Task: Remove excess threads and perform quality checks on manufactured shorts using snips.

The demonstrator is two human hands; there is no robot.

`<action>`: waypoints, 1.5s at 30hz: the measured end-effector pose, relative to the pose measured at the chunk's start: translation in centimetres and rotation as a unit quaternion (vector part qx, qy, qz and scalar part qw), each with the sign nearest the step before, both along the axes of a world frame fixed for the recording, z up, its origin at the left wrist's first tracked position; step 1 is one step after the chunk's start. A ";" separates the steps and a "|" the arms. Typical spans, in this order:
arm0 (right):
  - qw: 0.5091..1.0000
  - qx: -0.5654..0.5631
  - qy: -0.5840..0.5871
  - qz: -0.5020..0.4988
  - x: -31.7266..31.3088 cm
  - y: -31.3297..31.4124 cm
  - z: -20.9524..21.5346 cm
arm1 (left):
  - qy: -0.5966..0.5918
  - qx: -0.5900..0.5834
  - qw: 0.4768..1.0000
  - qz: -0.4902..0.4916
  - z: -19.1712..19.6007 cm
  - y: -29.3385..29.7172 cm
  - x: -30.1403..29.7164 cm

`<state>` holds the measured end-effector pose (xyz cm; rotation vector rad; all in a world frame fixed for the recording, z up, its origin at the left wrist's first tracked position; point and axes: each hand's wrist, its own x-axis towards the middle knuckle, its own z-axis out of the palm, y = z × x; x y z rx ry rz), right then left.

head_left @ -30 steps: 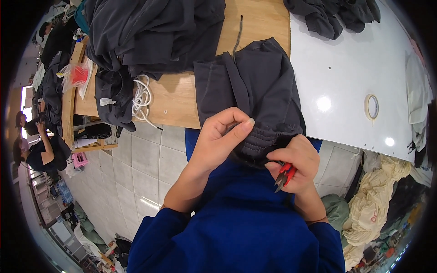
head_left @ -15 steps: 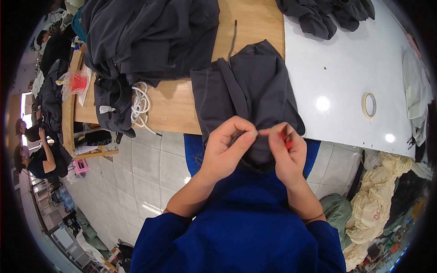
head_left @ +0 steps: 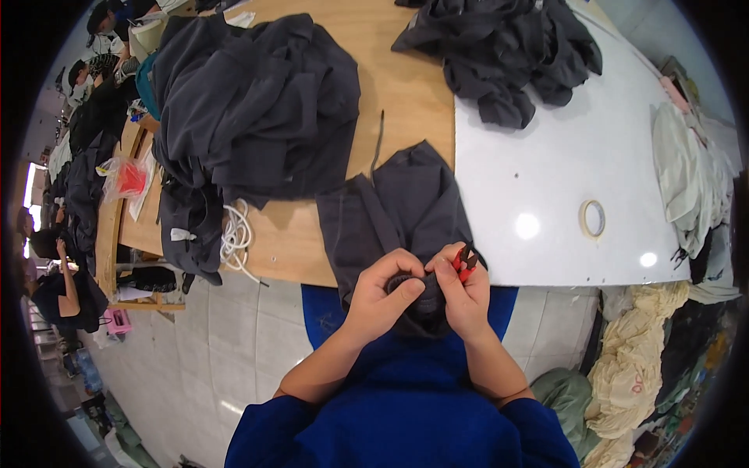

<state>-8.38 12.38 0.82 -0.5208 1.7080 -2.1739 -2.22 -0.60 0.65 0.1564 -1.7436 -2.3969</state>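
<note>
A dark grey garment (head_left: 417, 191) lies over the table's front edge, its near end gathered up in front of me. My left hand (head_left: 374, 300) is closed, with thumb and fingers pinching a ribbed, rolled edge of it. Close beside it, my right hand (head_left: 466, 300) is closed too, thumb and forefinger at the same edge. Tucked in that right hand are small red-handled snips (head_left: 466, 267), their dark jaws pointing up. A dark cord (head_left: 380, 140) runs from the garment's far side across the wood.
Dark grey cloth is heaped at the left (head_left: 257, 109) and another pile (head_left: 515, 54) lies at the back right. A coiled white cord (head_left: 236, 238) and a tape roll (head_left: 593, 218) rest on the table. Cream fabric (head_left: 632, 366) stands right. People sit far left.
The view has shifted, so the table sits lower in it. My hands have moved apart slightly and now hold the ribbed edge. The snips' dark jaws have come into sight.
</note>
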 end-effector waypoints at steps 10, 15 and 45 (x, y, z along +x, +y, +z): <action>0.991 -0.082 0.105 -0.032 -1.6 -0.2 3.5 | 0.104 0.083 0.990 0.045 2.0 -0.9 -1.3; 0.987 -0.024 0.157 -0.014 0.0 0.0 4.7 | 0.138 0.117 0.982 0.057 3.2 0.3 -1.0; 0.995 0.058 0.072 -0.042 2.2 1.4 2.3 | 0.114 -0.282 0.927 0.219 0.7 0.3 -0.2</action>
